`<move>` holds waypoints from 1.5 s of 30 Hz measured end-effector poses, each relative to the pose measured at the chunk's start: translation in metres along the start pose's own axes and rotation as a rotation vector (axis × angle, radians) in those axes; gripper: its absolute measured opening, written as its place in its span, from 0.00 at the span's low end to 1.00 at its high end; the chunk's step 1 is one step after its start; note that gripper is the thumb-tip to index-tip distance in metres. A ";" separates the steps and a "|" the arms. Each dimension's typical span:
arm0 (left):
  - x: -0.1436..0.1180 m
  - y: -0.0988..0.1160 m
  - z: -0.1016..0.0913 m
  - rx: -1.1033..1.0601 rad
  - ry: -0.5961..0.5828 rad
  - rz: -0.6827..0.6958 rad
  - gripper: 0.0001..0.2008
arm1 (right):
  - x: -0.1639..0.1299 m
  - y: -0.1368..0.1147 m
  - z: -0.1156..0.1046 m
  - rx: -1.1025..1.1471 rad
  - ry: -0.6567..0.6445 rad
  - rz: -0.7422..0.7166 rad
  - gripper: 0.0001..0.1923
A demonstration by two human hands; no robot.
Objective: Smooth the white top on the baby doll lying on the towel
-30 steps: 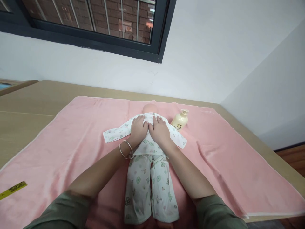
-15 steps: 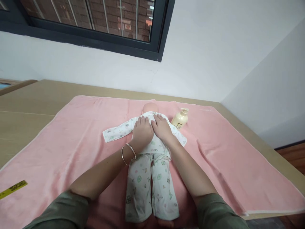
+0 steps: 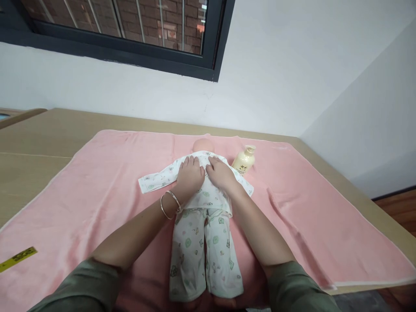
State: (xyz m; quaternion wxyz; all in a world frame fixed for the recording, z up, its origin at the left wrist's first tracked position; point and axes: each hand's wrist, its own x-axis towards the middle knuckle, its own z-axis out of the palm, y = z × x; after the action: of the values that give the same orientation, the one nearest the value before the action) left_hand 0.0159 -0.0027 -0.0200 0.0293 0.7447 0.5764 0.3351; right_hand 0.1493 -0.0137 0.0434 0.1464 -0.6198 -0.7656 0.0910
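A baby doll (image 3: 203,145) lies stretched out on a pink blanket (image 3: 117,164), its head toward the wall. It wears a white printed top (image 3: 208,199) and matching trousers (image 3: 186,255). My left hand (image 3: 191,175) rests flat on the left side of the doll's upper body, fingers extended. On the right side of the upper body lies my right hand (image 3: 221,173), also flat, with its fingers stretched toward the doll's neck. Neither hand grips anything. The doll's face is not visible. A bangle (image 3: 170,204) hangs on my left wrist.
A cream pump bottle (image 3: 244,160) leans on the blanket beside the doll's right-hand sleeve. At the lower left lies a yellow strip (image 3: 17,259). The wooden tabletop (image 3: 39,138) meets a white wall with a dark-framed window (image 3: 130,45) above.
My left hand has shifted slightly left, away from the middle of the doll's back. My right hand stays in nearly the same place. The view has moved a little.
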 end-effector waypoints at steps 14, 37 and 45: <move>0.020 -0.007 -0.021 0.111 -0.166 0.037 0.22 | -0.016 -0.017 -0.011 -0.051 -0.066 0.047 0.21; 0.004 0.013 -0.027 0.262 -0.174 -0.036 0.28 | -0.006 -0.010 0.003 -0.062 -0.009 0.077 0.25; 0.003 0.018 -0.031 0.228 -0.175 -0.032 0.27 | 0.008 0.009 0.004 -0.014 -0.038 0.007 0.30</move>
State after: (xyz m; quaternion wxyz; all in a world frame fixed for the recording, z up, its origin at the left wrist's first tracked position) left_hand 0.0146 -0.0171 0.0129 -0.0003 0.7604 0.6177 0.2007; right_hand 0.1546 -0.0036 0.0375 0.1270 -0.6217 -0.7666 0.0982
